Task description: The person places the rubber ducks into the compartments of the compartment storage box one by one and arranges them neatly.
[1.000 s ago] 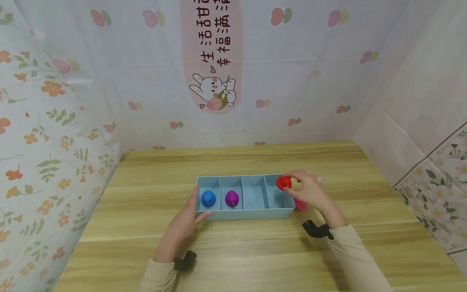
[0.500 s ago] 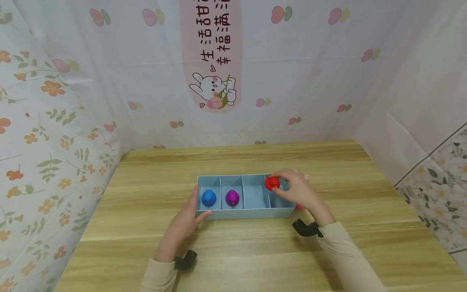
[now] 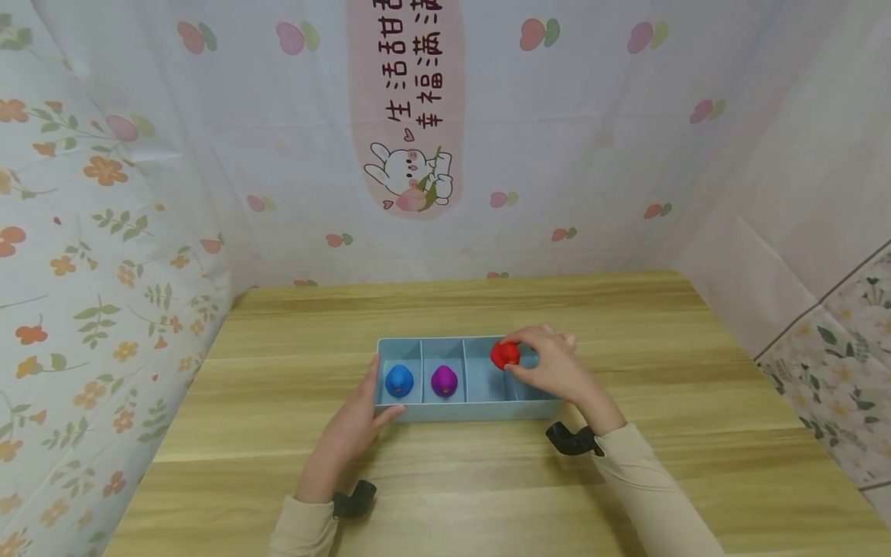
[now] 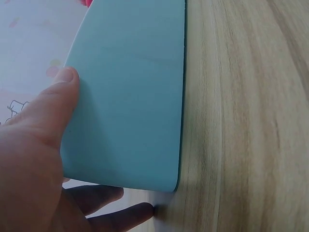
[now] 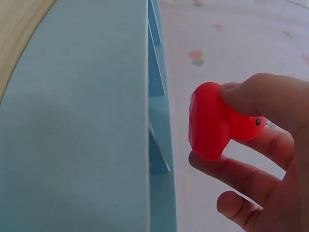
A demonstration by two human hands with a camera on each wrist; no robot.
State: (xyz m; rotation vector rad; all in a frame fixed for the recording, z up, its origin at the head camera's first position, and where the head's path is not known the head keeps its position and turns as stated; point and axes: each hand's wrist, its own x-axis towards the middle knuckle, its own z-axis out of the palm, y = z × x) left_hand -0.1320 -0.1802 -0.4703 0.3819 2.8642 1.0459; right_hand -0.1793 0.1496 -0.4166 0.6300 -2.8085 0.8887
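Observation:
A light-blue box (image 3: 459, 412) with a row of divided compartments stands on the table. My left hand (image 3: 353, 422) holds its left end, thumb (image 4: 65, 94) on the front wall and fingers along the end wall. Inside, a blue rubber duck (image 3: 400, 381) sits in the leftmost compartment and a purple rubber duck (image 3: 444, 381) in the one beside it. Between thumb and fingers my right hand (image 3: 553, 373) pinches a red rubber duck (image 5: 210, 123), over the third compartment and above the rim in the right wrist view. My right hand partly covers the rightmost compartment.
The wooden table (image 3: 445, 487) extends around the box. Behind it hangs a white cloth (image 3: 292, 170) with fruit prints and a rabbit picture. A flowered cloth (image 3: 104, 309) hangs along the left side. Black wrist mounts (image 3: 571, 439) sit on both wrists.
My right hand has carried the red rubber duck leftward, from over the rightmost compartment to over the third. The pink duck right of the box has gone out of sight. My left hand has stayed put.

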